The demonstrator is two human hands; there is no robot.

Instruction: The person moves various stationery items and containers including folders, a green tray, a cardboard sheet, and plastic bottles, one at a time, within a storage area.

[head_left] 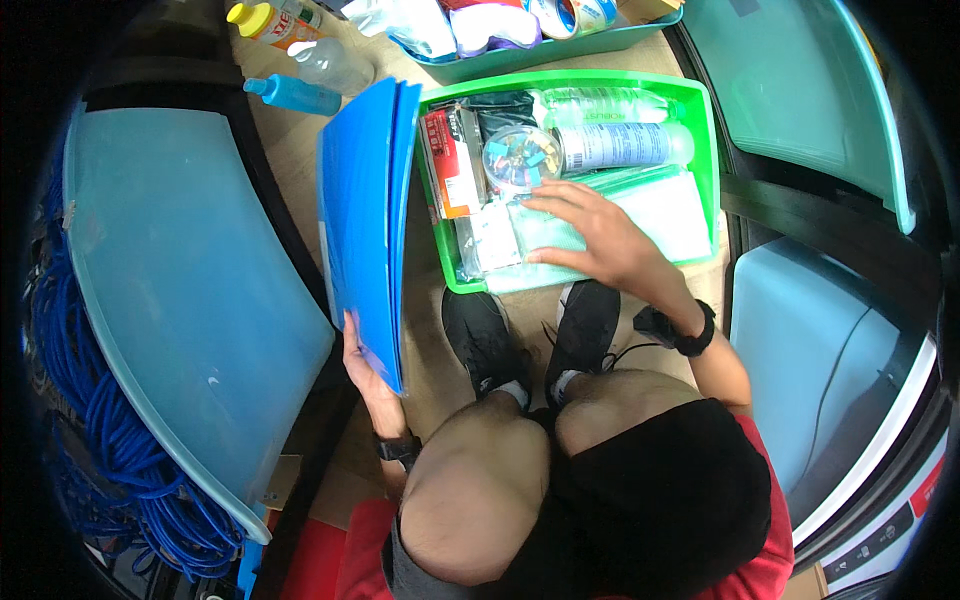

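Observation:
My left hand (368, 378) grips the lower end of a blue folder (358, 215), which stands on edge left of a green plastic bin (712, 170). Over the bin's near part hovers my right hand (600, 235), fingers spread and holding nothing. Close to its fingertips is a round clear tub (522, 160) of small coloured pieces. The bin also holds a red-and-white box (455, 165), a clear bottle (605, 104), a labelled cylindrical bottle (620, 146), a small white packet (490, 238) and pale green plastic-wrapped packs (670, 210). My right hand partly covers those packs.
Behind the bin sits a teal bin (600, 45) with assorted packages. Several bottles stand at the far left, among them a blue bottle (300, 95). Light blue plastic panels (190, 280) flank both sides. Coiled blue cable (110, 410) lies at left; my shoes (485, 335) are just before the bin.

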